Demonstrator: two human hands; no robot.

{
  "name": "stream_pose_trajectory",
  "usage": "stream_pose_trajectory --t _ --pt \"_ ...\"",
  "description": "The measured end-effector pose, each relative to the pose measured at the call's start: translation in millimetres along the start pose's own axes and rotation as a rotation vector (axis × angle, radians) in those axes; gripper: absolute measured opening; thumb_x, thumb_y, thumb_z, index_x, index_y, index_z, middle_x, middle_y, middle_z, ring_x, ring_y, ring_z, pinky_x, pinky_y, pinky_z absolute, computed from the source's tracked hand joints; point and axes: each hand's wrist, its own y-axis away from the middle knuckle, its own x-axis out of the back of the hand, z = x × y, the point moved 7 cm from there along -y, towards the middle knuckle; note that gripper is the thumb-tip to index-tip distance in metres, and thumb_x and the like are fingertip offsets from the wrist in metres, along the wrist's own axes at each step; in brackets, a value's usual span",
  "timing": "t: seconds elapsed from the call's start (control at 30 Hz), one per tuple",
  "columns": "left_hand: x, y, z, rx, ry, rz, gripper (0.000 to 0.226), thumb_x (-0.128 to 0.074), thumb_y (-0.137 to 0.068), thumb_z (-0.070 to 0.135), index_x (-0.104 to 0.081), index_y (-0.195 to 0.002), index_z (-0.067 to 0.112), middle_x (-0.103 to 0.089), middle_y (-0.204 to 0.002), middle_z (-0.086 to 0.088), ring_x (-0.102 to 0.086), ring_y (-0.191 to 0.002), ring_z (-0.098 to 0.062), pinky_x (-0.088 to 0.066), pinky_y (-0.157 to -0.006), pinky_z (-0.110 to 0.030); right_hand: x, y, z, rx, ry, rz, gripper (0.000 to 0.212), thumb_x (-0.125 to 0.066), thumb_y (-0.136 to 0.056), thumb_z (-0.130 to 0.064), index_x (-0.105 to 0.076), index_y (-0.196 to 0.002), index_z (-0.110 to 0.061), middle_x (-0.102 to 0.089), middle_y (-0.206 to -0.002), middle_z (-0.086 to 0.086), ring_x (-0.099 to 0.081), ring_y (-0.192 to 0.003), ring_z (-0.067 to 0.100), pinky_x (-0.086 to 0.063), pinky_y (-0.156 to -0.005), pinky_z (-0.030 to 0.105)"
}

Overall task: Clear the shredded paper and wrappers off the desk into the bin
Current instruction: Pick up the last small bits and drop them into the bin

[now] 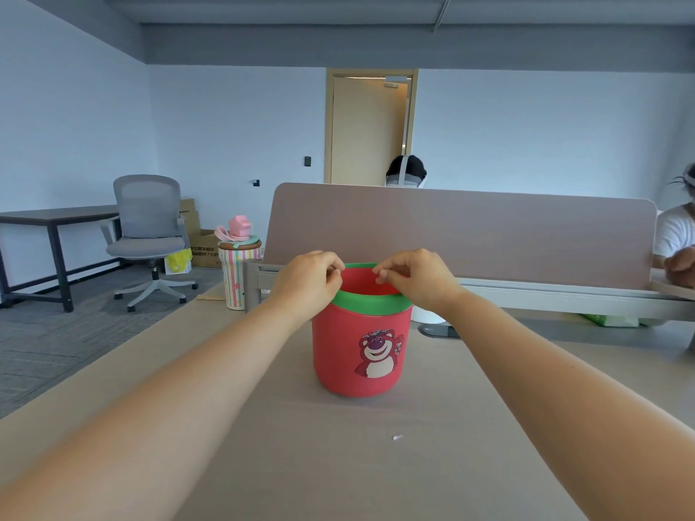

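Bin [361,351] stands centre of desk [338,475], room either side, divider [489,235] behind.

a round red plastic bin [338,355] stands on the pale wooden desk [301,464]; 1 small white paper scrap [397,437] lies before the bin, slightly right.

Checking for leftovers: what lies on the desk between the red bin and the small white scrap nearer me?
Nothing. In the head view, the stretch of desk between the bin and the paper scrap is bare.
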Motion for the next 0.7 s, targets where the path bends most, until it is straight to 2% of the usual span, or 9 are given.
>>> stream_pose_trajectory --t 0.07,0.13,0.23,0.27,0.33,0.4,0.47,0.53,0.7 --pt "9 11 16 -0.089 0.002 0.107 0.019 -0.049 -0.087 0.014 -0.066 -0.095 0.014 -0.067 -0.099 -0.003 -0.063 -0.090 -0.023 -0.050 -0.076 -0.034 12 14 3 0.010 0.021 0.081 0.020 -0.053 -0.089 -0.013 -0.071 -0.099 -0.013 -0.071 -0.095 -0.002 -0.057 -0.084 0.008 -0.043 -0.082 0.015" --pt "12 32 39 -0.242 0.006 0.194 0.023 -0.045 -0.082 0.017 -0.067 -0.087 0.013 -0.068 -0.090 -0.003 -0.064 -0.082 -0.024 -0.049 -0.069 -0.032 23 35 11 0.007 0.019 0.158 0.020 -0.052 -0.089 -0.010 -0.069 -0.100 -0.012 -0.067 -0.094 -0.005 -0.055 -0.081 0.007 -0.038 -0.072 0.002" --pt "-8 70 61 -0.343 0.074 0.196 0.029 -0.040 -0.078 0.023 -0.067 -0.083 0.014 -0.068 -0.087 -0.002 -0.061 -0.082 -0.017 -0.047 -0.068 -0.029 29 74 37 -0.074 -0.025 0.195 0.021 -0.049 -0.089 -0.007 -0.066 -0.099 -0.013 -0.061 -0.094 -0.008 -0.054 -0.082 0.008 -0.038 -0.060 -0.006" --pt "-24 82 63 -0.310 0.100 0.118 0.028 -0.042 -0.081 0.024 -0.067 -0.088 0.015 -0.067 -0.093 -0.002 -0.060 -0.089 -0.017 -0.050 -0.073 -0.030 28 87 47 -0.108 -0.022 0.186 0.020 -0.050 -0.088 -0.007 -0.065 -0.099 -0.014 -0.061 -0.095 -0.008 -0.055 -0.084 0.009 -0.038 -0.060 -0.003" --pt "-71 106 59 -0.167 0.096 -0.209 0.034 -0.045 -0.089 0.032 -0.058 -0.116 0.014 -0.057 -0.124 -0.004 -0.052 -0.117 -0.020 -0.046 -0.096 -0.037 23 116 67 -0.165 0.016 0.141 0.020 -0.052 -0.088 -0.008 -0.063 -0.102 -0.015 -0.060 -0.098 -0.008 -0.056 -0.088 0.011 -0.037 -0.070 0.007" --pt "-121 140 51 -0.009 0.030 -0.623 0.065 -0.038 -0.092 0.050 -0.027 -0.143 0.011 -0.024 -0.154 -0.008 -0.021 -0.143 -0.021 -0.021 -0.117 -0.035 21 145 86 -0.224 0.063 0.081 0.021 -0.053 -0.088 -0.012 -0.061 -0.107 -0.014 -0.058 -0.100 -0.007 -0.055 -0.091 0.013 -0.036 -0.081 0.019" --pt "-150 168 49 0.056 -0.082 -0.851 0.081 -0.025 -0.089 0.063 -0.004 -0.148 0.012 0.002 -0.159 -0.010 0.002 -0.147 -0.023 -0.003 -0.119 -0.037 23 173 101 -0.282 0.097 0.032 0.023 -0.053 -0.089 -0.015 -0.060 -0.111 -0.016 -0.056 -0.101 -0.007 -0.054 -0.093 0.013 -0.037 -0.084 0.023" --pt "-162 180 60 0.028 -0.153 -0.895 0.085 -0.019 -0.087 0.067 -0.001 -0.148 0.011 0.007 -0.158 -0.011 0.007 -0.147 -0.024 0.001 -0.119 -0.041 31 196 112 -0.322 0.122 0.016 0.024 -0.053 -0.089 -0.015 -0.059 -0.112 -0.016 -0.057 -0.102 -0.006 -0.054 -0.093 0.012 -0.039 -0.084 0.023" --pt "-175 199 128 -0.130 -0.086 -0.942 0.088 -0.019 -0.085 0.069 0.000 -0.148 0.009 0.004 -0.159 -0.011 0.005 -0.147 -0.021 0.000 -0.121 -0.040 55 242 131 -0.410 0.153 0.026 0.024 -0.054 -0.088 -0.014 -0.060 -0.111 -0.014 -0.062 -0.102 -0.001 -0.057 -0.088 0.013 -0.039 -0.079 0.022"
